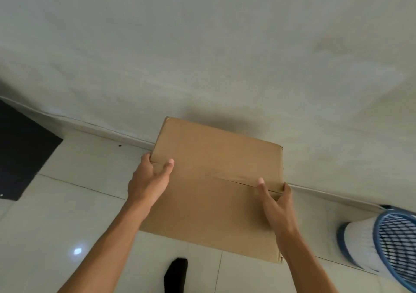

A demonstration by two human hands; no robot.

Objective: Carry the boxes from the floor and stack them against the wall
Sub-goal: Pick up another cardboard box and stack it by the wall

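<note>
A plain brown cardboard box (216, 175) fills the middle of the head view, its far edge close to the pale wall (202, 45). My left hand (149, 180) grips the box's left top edge, thumb on the top face and fingers around the side. My right hand (275, 200) grips the right top edge the same way. A seam runs across the top of the box between my two hands. Whether the box rests on the floor or hangs above it cannot be told. No other box is visible.
The floor is pale glossy tile (67, 214) with a skirting line along the wall. A black mat or panel (20, 153) lies at the far left. A white and blue fan-like appliance (387, 245) stands at the right. A dark foot (176, 274) shows at the bottom.
</note>
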